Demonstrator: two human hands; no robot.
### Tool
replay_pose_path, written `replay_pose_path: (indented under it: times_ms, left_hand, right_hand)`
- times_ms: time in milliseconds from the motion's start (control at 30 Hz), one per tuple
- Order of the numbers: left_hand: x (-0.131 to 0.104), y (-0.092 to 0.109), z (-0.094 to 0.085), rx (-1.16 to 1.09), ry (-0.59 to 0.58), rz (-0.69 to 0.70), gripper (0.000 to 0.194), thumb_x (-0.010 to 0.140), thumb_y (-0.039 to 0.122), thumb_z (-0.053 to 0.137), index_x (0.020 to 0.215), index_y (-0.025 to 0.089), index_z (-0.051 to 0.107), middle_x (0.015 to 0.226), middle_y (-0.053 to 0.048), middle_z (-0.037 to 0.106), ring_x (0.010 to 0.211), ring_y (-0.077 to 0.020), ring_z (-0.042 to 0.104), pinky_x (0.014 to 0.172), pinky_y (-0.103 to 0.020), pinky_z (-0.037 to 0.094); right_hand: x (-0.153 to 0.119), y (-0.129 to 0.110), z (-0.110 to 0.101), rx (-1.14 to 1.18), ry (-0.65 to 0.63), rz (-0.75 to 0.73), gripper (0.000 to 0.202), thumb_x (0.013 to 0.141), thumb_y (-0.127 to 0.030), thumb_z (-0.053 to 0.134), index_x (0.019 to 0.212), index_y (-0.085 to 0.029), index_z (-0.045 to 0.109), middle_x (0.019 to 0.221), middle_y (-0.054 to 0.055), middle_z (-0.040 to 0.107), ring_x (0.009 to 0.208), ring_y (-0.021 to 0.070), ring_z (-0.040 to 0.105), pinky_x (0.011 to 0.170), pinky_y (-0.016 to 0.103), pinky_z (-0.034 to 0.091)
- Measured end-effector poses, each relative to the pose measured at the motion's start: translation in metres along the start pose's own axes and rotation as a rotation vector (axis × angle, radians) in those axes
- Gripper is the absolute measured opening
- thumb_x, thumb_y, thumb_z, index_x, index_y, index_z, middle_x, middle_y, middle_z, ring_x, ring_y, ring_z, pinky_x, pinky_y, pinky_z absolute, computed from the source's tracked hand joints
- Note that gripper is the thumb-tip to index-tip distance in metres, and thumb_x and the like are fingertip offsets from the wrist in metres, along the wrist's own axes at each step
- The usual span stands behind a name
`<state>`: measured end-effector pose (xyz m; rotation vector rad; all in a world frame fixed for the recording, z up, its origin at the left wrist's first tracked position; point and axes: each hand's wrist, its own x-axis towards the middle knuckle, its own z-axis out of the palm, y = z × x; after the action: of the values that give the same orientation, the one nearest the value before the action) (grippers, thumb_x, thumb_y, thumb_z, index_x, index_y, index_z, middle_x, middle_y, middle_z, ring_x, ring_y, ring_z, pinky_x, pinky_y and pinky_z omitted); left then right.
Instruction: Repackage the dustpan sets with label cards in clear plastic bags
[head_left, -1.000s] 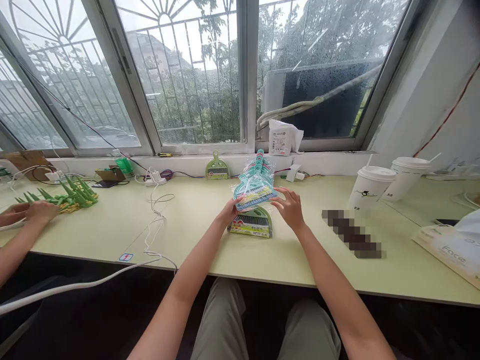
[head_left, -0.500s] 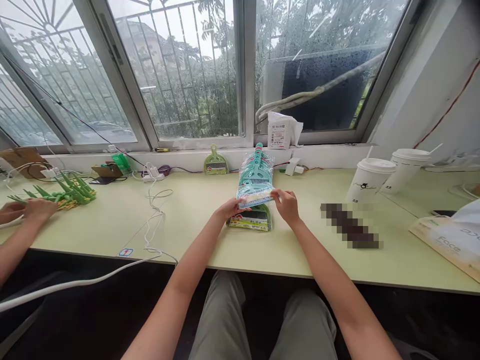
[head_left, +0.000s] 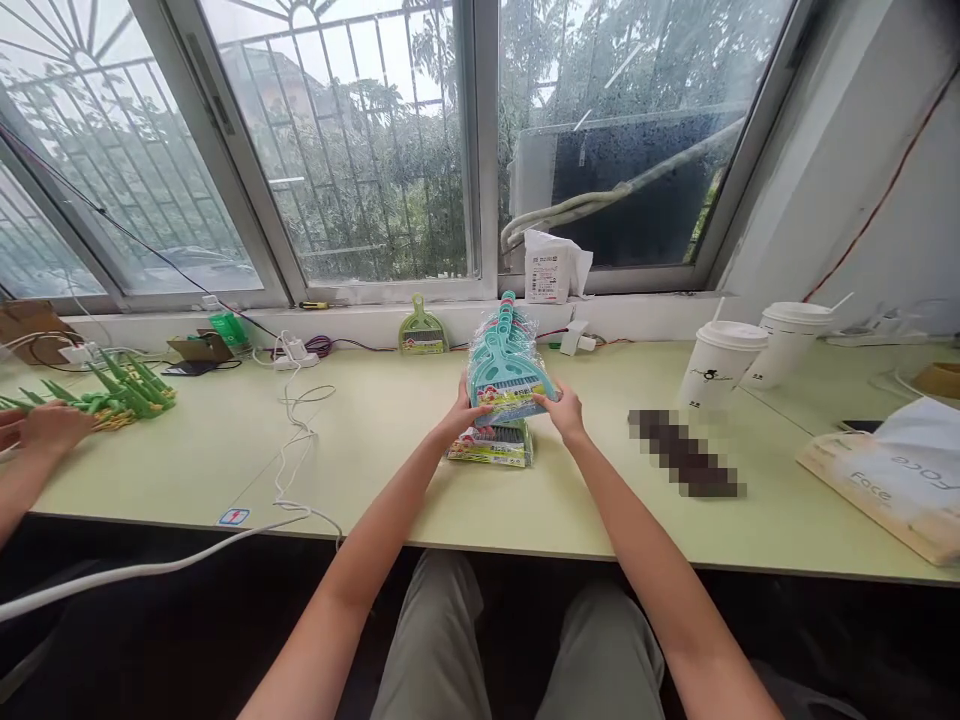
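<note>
Teal dustpan bundle (head_left: 508, 365) higher between hands

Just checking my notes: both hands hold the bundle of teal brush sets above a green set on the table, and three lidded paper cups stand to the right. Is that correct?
Not quite: the head view shows two lidded paper cups, not three. Both the left hand and right hand do hold the bundle of teal brush sets above the green set on the table.
</note>
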<state>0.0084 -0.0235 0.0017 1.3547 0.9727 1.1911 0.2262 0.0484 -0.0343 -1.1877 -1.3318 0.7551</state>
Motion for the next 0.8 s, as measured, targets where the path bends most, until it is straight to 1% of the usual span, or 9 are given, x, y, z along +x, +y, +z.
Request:
replay_pose_path:
  times_ms: [100, 267, 333, 400, 467, 567, 667, 733, 800]
  left_hand:
    - [-0.005, 0.009, 0.013, 0.047, 0.112, 0.190, 0.107, 0.076, 0.036, 0.072, 0.150, 0.038, -0.005, 0.132, -0.013, 0.053, 0.094, -0.0217, 0.066, 0.075, -0.035, 0.057]
    - [-0.010, 0.016, 0.022, 0.306, 0.035, 0.417, 0.087, 0.051, 0.028, 0.089, 0.131, 0.030, 0.054, 0.139, -0.009, 0.046, 0.136, -0.0309, 0.034, 0.110, -0.041, 0.034]
    - [-0.007, 0.013, 0.020, 0.378, 0.091, 0.409, 0.063, 0.051, 0.027, 0.088, 0.111, 0.027, 0.068, 0.132, -0.009, 0.050, 0.137, -0.0329, 0.031, 0.112, -0.043, 0.030]
    - [-0.002, 0.008, 0.017, 0.397, 0.178, 0.391, 0.030, 0.062, 0.031, 0.082, 0.090, 0.024, 0.073, 0.128, -0.010, 0.051, 0.135, -0.0338, 0.035, 0.108, -0.043, 0.035]
    - [0.002, 0.003, 0.016, 0.377, 0.252, 0.390, 0.013, 0.073, 0.034, 0.074, 0.080, 0.024, 0.074, 0.124, -0.010, 0.053, 0.129, -0.0323, 0.042, 0.101, -0.040, 0.042]
    - [0.003, 0.000, 0.017, 0.268, 0.365, 0.406, 0.021, 0.079, 0.034, 0.067, 0.097, 0.027, 0.072, 0.116, -0.007, 0.060, 0.112, -0.0249, 0.056, 0.091, -0.034, 0.047]
    - [0.003, -0.001, 0.012, 0.109, 0.459, 0.375, 0.062, 0.074, 0.031, 0.072, 0.132, 0.034, 0.050, 0.108, -0.002, 0.065, 0.089, -0.0162, 0.063, 0.081, -0.029, 0.048]
    - [0.008, -0.002, 0.001, 0.058, 0.414, 0.298, 0.079, 0.067, 0.029, 0.077, 0.138, 0.029, 0.042, 0.094, -0.001, 0.068, 0.078, -0.0148, 0.062, 0.075, -0.027, 0.048]
    - [0.017, -0.004, -0.014, 0.069, 0.318, 0.213, 0.071, 0.061, 0.026, 0.080, 0.127, 0.020, 0.054, 0.079, -0.001, 0.067, 0.074, -0.0163, 0.061, 0.071, -0.026, 0.047]
  right_hand:
    - [0.002, -0.004, -0.003, 0.265, -0.016, 0.164, 0.055, 0.048, -0.045, 0.082, 0.092, -0.017, 0.065, 0.081, 0.006, 0.071, 0.077, 0.0235, 0.066, 0.070, 0.037, 0.054]
    - [0.002, -0.010, -0.011, 0.496, 0.029, 0.288, 0.056, 0.036, -0.036, 0.088, 0.082, -0.020, 0.059, 0.081, 0.004, 0.070, 0.069, 0.0181, 0.065, 0.057, 0.029, 0.052]
    - [0.003, -0.011, -0.015, 0.507, 0.004, 0.279, 0.058, 0.035, -0.038, 0.088, 0.080, -0.021, 0.057, 0.083, 0.004, 0.069, 0.070, 0.0175, 0.064, 0.057, 0.028, 0.052]
    - [0.003, -0.013, -0.017, 0.509, -0.028, 0.261, 0.061, 0.033, -0.042, 0.088, 0.079, -0.021, 0.055, 0.082, 0.002, 0.067, 0.070, 0.0170, 0.063, 0.059, 0.029, 0.052]
    - [0.002, -0.015, -0.016, 0.499, -0.064, 0.240, 0.063, 0.033, -0.048, 0.087, 0.077, -0.021, 0.051, 0.080, 0.001, 0.066, 0.070, 0.0166, 0.062, 0.060, 0.029, 0.051]
    - [-0.003, -0.021, -0.011, 0.437, -0.090, 0.133, 0.064, 0.036, -0.054, 0.085, 0.076, -0.022, 0.048, 0.080, 0.000, 0.064, 0.074, 0.0168, 0.061, 0.064, 0.030, 0.051]
    - [-0.009, -0.027, -0.005, 0.361, -0.081, -0.026, 0.060, 0.046, -0.057, 0.082, 0.080, -0.023, 0.046, 0.085, 0.001, 0.063, 0.077, 0.0169, 0.060, 0.069, 0.031, 0.051]
    - [-0.013, -0.029, -0.003, 0.309, -0.077, -0.086, 0.056, 0.053, -0.058, 0.078, 0.083, -0.023, 0.046, 0.089, 0.002, 0.064, 0.077, 0.0173, 0.060, 0.069, 0.032, 0.051]
    - [-0.017, -0.030, 0.000, 0.238, -0.078, -0.122, 0.053, 0.059, -0.059, 0.075, 0.088, -0.023, 0.046, 0.095, 0.004, 0.064, 0.079, 0.0181, 0.061, 0.069, 0.032, 0.051]
